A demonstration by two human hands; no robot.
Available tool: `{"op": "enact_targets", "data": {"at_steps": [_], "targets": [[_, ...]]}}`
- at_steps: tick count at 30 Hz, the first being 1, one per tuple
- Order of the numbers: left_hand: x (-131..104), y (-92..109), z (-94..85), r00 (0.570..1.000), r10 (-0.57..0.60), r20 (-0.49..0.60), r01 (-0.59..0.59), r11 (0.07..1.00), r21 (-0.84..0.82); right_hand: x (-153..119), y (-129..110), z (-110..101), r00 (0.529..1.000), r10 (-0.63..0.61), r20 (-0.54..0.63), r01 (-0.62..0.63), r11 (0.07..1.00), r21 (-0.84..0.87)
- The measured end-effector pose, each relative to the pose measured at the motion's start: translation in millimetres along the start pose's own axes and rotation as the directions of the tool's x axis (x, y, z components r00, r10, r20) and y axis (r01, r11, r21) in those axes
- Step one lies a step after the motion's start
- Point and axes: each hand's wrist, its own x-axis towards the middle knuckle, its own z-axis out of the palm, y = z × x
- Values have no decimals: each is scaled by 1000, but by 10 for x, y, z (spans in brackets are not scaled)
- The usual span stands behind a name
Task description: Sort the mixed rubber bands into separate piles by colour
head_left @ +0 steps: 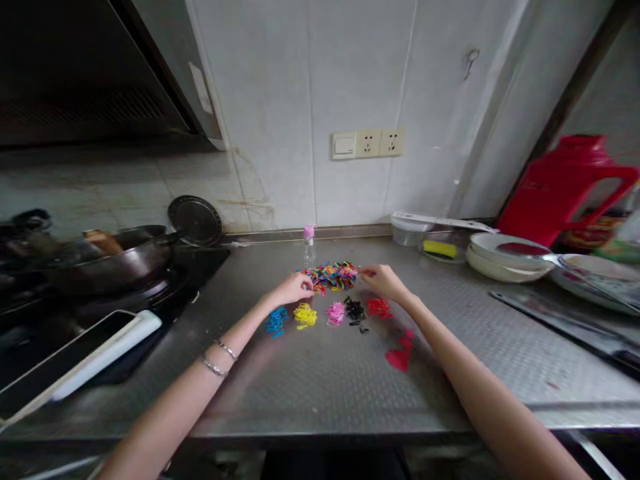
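Silvery, textured metal counter (310, 400) carried a mixed heap of small, thin, multicolour band-like pieces (333, 275), approx. mid-width, nearer the back edge than the front; the left hand (295, 289) was at the heap's left end, fingers curled w/ tips close together; the right hand (383, 280) was at its right end, fingers bent and tips drawn in; couldn't tell if either gripped a piece.

On the front-edge side of the heap, five small single-colour piles sat apart in a rough row, L to R: blue pile (277, 322), yellow pile (305, 316), pink pile (335, 313), black pile (355, 309) w/ a few stray bits, red pile (379, 308); flat, red, heart-like shape (399, 359) lay btwn the red pile and the front edge, near the right forearm.

Small clear bottle w/ pink cap (309, 248) stood upright just behind the heap, near the back edge; toward the counter's back R corner: clear tub w/ yellow block (440, 249), stacked white bowls (500, 267), big red plastic jug w/ handle (555, 190); long flat metal blade (550, 322) lay nearer the right edge; metal pan (113, 267) sat on the black stove (207, 263) at left.
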Motion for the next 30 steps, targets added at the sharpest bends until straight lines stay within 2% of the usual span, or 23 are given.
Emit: {"op": "enact_targets", "data": {"at_steps": [4, 11, 19, 21, 24, 27, 30], "targets": [[5, -31, 71, 999, 3, 36, 0, 998, -63, -20, -9, -88, 1000, -9, -18, 9, 1000, 12], [15, -81, 150, 1000, 7, 8, -6, 993, -121, -58, -15, -99, 999, 48, -6, -48, 999, -15], [8, -118, 96, 1000, -14, 9, 15, 988, -155, -88, -21, -56, 998, 55, 25, -54, 998, -24], [-8, -133, 20, 999, -11, 51, 19, 987, -159, -90, -19, -45, 998, 48, 33, -47, 998, -33], [-54, -163, -142, 984, -3, 180, 34, 986, -166, -92, -21, -26, 999, 26, 37, -24, 998, -53], [-108, -212, -292, 943, -23, 331, 88, 979, -184, -97, -29, -3, 999, -13, 34, 16, 997, -70], [-144, -258, -370, 898, -33, 438, 136, 969, -206, -104, -47, 17, 997, -69, 29, 71, 995, -66]]}}
